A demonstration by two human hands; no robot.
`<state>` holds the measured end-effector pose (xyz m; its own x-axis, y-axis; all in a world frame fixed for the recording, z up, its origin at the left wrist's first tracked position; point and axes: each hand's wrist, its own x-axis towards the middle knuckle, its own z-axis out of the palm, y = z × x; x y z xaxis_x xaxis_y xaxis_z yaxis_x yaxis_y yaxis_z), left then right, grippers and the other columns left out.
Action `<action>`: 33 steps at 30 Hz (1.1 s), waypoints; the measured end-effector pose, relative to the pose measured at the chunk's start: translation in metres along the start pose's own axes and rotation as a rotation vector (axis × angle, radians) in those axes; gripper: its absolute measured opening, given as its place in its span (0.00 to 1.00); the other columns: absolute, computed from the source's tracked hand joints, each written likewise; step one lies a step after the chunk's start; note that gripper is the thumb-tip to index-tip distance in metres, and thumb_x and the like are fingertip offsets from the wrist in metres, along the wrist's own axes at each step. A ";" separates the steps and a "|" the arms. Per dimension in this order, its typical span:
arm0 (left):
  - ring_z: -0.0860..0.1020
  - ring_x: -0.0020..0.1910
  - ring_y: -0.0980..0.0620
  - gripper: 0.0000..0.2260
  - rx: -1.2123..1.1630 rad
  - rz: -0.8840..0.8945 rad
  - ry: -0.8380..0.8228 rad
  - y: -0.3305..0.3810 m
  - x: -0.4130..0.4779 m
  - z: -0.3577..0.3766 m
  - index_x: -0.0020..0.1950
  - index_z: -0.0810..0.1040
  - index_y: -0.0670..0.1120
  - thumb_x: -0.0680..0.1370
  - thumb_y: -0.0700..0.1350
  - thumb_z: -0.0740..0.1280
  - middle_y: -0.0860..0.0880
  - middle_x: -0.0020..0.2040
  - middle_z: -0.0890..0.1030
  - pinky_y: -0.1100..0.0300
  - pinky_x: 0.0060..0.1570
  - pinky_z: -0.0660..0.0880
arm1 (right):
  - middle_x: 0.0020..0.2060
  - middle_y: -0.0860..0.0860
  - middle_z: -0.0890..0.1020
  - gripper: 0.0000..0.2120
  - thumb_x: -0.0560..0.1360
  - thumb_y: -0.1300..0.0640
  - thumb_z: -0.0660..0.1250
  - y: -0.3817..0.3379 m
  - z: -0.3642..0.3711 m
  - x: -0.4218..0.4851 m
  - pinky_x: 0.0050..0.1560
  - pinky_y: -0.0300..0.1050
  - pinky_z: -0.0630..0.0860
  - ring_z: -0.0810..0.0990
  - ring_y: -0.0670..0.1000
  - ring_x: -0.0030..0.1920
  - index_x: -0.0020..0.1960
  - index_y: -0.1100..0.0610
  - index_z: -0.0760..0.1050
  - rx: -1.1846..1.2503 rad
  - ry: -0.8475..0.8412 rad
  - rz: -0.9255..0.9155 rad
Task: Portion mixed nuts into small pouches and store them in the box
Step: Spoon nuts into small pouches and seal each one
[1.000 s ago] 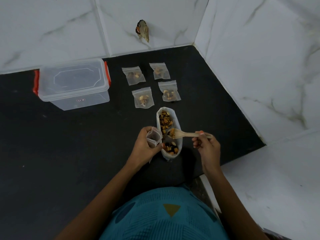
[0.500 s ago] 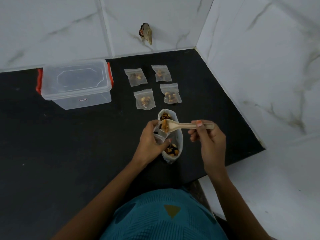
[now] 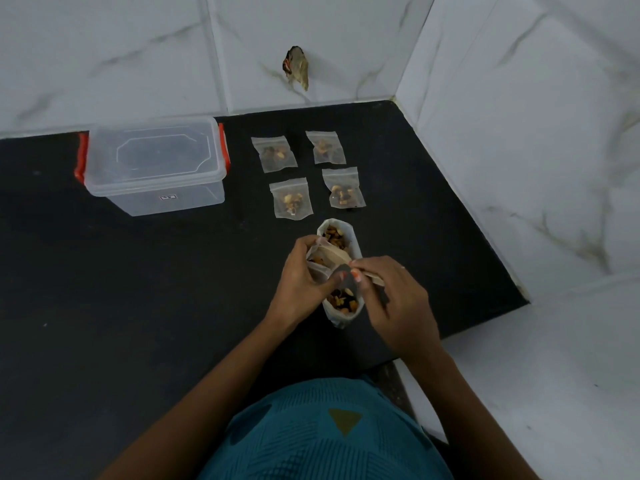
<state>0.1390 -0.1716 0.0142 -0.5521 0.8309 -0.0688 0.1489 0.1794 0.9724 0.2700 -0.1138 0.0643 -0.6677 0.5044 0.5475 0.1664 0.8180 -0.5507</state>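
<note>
- The left hand (image 3: 303, 280) grasps a small clear pouch (image 3: 316, 268); its fingers are curled round the pouch and hold the mouth open upward.
- The right hand (image 3: 398, 304) pinches the handle of a wooden spoon (image 3: 334, 253) between thumb and fingertips. The bowl of the spoon lies at the mouth of the pouch, toward 10 o'clock from this hand.
- Some nuts are seen inside the held pouch, but I cannot tell how many.
- Both hands are directly above the big open bag (image 3: 341, 318), which lies on the black counter (image 3: 121, 289) with its length from 12 to 6 o'clock. The mixed nuts (image 3: 343, 301) show in it, between the hands and also beyond them.
- Four filled pouches lie flat at 12 o'clock from the hands, in two rows: far left pouch (image 3: 274, 154), far right pouch (image 3: 325, 147), near left pouch (image 3: 291, 199), near right pouch (image 3: 343, 188). They are near each other but apart.
- The clear plastic box (image 3: 152, 157) stands at 10 o'clock from the hands, close to the tiled wall (image 3: 138, 57). Its lid is on, with a red latch (image 3: 80, 161) at each short side.
</note>
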 end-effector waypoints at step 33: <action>0.70 0.55 0.70 0.24 -0.125 0.031 0.006 -0.004 -0.007 -0.013 0.58 0.67 0.51 0.70 0.34 0.71 0.59 0.55 0.71 0.77 0.50 0.68 | 0.44 0.51 0.80 0.14 0.75 0.54 0.57 0.045 0.009 -0.022 0.47 0.27 0.72 0.77 0.39 0.46 0.52 0.60 0.76 0.100 -0.046 0.359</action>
<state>0.1311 -0.1849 0.0137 -0.5539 0.8317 -0.0378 0.0623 0.0866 0.9943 0.2857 -0.0902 0.0222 -0.6118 0.7394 0.2810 0.3254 0.5590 -0.7626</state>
